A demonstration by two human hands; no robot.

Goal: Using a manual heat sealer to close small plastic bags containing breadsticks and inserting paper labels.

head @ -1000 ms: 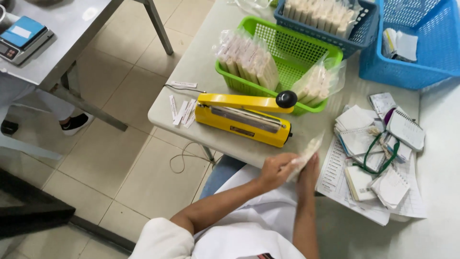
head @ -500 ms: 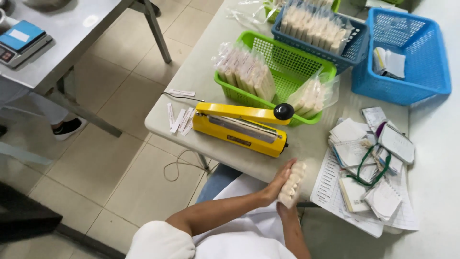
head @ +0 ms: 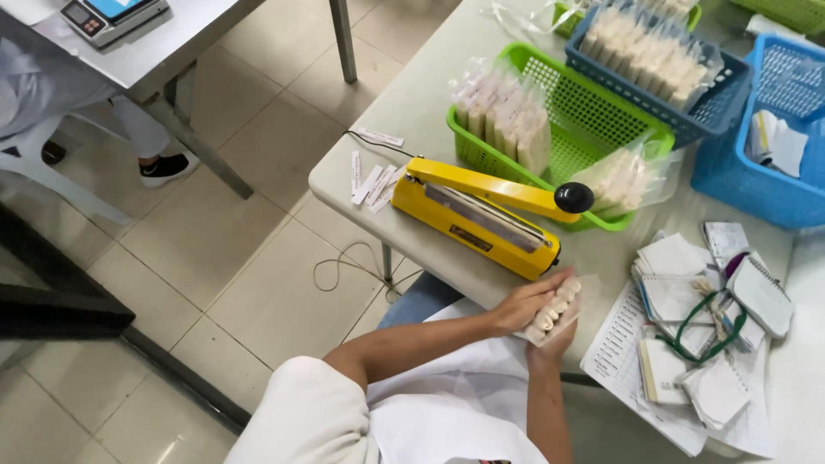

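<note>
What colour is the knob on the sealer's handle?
Black. The knob sits at the end of the yellow sealer arm, clearest in the head view.

The person is wearing a white short-sleeved top (head: 378, 412) of loose, slightly creased cloth. Its left sleeve (head: 305, 404) is ending above the elbow in a rounded, puffed cuff, leaving the forearm bare down to the left hand (head: 524, 302). The right forearm is showing bare as well, up to the right hand (head: 554, 339); its sleeve is lying outside the view. Blue trousers (head: 421, 296) are showing past the white cloth. No watch, ring or glove is showing on either wrist or hand.
</note>
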